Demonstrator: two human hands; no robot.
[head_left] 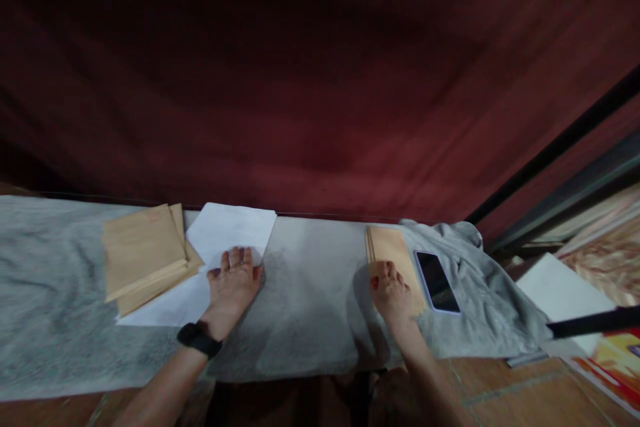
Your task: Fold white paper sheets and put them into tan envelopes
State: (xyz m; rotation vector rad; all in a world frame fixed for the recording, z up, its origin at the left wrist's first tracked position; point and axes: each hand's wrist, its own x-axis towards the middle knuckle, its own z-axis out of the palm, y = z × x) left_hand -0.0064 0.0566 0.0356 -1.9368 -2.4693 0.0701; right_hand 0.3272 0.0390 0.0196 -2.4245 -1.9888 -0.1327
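A black band circles your left wrist at 11 o'clock. Beyond it your left hand lies palm down, flat with fingers slightly spread, on smooth white paper pieces. At 1 o'clock your right hand curls its fingers over a neat stack of tan paper envelopes; you cannot tell whether it pinches any. Just beside that stack, toward 2 o'clock, rests a dark-screened phone with a lilac edge. At 10 o'clock, fanned tan envelopes overlap the white paper on the grey-cloth-covered counter. Farthest, at 12, hangs a dark red fabric sheet.
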